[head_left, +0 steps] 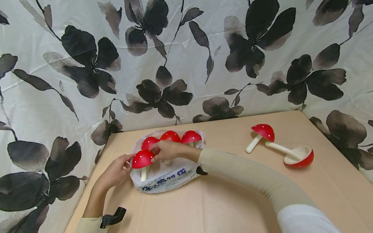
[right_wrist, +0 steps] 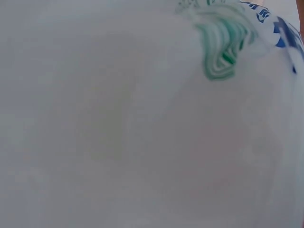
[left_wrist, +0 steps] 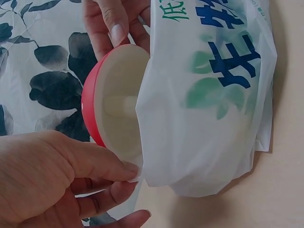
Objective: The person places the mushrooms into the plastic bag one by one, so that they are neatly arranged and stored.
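Note:
A white plastic bag (head_left: 163,186) with blue and green print lies on the table, with several red-capped toy mushrooms in its mouth. My right hand (head_left: 169,150) grips the cap of the front-left toy mushroom (head_left: 142,158), whose pale stem points down into the bag. At the bag's left edge, my left hand (head_left: 115,171) pinches the plastic between thumb and finger, close to that cap's rim. The left wrist view shows the cap's hollow cream underside (left_wrist: 114,102), its stem partly hidden by the bag. White plastic (right_wrist: 142,118) fills most of the right wrist view.
Two more toy mushrooms lie on the table at the right, one with its red cap (head_left: 264,132) up, one showing its cream underside (head_left: 304,152). The tan tabletop (head_left: 227,200) ends at the back against a white cloth (head_left: 204,64) with dark flowers.

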### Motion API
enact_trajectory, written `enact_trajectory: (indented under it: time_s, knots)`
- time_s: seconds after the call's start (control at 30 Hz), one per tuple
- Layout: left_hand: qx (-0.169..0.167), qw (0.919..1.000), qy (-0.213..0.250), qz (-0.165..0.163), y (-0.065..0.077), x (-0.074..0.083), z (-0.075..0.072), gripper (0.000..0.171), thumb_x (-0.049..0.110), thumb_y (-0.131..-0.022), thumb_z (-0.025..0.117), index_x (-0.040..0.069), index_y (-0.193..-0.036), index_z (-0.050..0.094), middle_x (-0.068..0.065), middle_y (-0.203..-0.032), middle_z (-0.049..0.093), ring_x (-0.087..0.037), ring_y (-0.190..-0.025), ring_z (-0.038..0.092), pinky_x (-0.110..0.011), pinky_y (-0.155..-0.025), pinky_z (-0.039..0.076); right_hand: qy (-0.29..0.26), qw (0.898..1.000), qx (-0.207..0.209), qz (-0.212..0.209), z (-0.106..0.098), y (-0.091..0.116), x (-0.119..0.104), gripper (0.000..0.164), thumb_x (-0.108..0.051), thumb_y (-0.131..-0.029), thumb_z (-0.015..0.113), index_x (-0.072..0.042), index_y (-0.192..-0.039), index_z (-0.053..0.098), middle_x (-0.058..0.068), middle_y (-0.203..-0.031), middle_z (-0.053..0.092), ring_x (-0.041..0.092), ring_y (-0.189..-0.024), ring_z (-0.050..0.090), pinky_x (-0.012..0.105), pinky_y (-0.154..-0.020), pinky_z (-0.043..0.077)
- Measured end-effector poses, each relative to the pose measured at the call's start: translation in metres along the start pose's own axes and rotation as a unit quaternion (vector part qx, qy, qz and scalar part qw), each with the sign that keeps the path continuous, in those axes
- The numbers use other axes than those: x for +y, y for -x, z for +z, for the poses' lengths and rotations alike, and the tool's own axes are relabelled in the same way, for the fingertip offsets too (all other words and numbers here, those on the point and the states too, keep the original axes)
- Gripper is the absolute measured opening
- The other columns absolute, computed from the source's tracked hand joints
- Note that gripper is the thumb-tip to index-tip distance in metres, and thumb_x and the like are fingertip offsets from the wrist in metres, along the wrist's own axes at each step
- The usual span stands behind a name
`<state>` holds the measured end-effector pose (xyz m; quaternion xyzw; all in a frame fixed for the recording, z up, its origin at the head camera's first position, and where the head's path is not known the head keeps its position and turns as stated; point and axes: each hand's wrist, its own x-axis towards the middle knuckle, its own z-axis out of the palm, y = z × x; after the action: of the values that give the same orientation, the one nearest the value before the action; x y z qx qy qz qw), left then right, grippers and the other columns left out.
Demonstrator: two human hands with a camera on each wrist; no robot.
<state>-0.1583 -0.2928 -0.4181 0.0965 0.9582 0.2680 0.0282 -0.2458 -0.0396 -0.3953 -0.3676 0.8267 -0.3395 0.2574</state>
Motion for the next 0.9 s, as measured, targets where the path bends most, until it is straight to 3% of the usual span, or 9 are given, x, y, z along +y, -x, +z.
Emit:
enact_trajectory:
  time_s: [0.23, 0.53, 0.9]
  knots:
    - [-0.001, 1.0000, 0.007, -0.007, 0.001, -0.001, 0.001, 0.051, -0.007, -0.086, 0.062, -0.009, -0.137, 0.056, -0.011, -0.103, 0.062, -0.021, -0.087, 0.057, -0.025, -0.068, 0.051, 0.014, 0.999, -0.020, -0.043, -0.002, -0.001, 0.004, 0.059, -0.013, -0.094, 0.070, -0.012, -0.150, 0.051, 0.006, -0.131, 0.066, 0.016, -0.113, 0.061, 0.021, -0.083, 0.055]
    - [0.015, 0.9998, 0.013, 0.003, 0.001, -0.001, 0.002, 0.051, -0.009, -0.087, 0.061, -0.004, -0.138, 0.058, -0.012, -0.105, 0.063, -0.021, -0.087, 0.058, -0.024, -0.068, 0.052, -0.017, 0.999, -0.018, -0.041, -0.008, 0.001, 0.011, 0.051, -0.001, -0.093, 0.067, -0.004, -0.143, 0.055, 0.009, -0.131, 0.065, 0.025, -0.123, 0.060, 0.021, -0.087, 0.054]
    - [0.027, 0.9994, 0.013, 0.015, -0.003, 0.001, 0.006, 0.052, -0.011, -0.086, 0.059, -0.004, -0.137, 0.059, -0.013, -0.104, 0.064, -0.018, -0.084, 0.057, -0.025, -0.067, 0.050, -0.009, 0.999, -0.023, -0.042, -0.017, -0.002, 0.020, 0.053, -0.001, -0.092, 0.068, -0.005, -0.143, 0.055, 0.007, -0.131, 0.064, 0.022, -0.120, 0.061, 0.021, -0.084, 0.055]
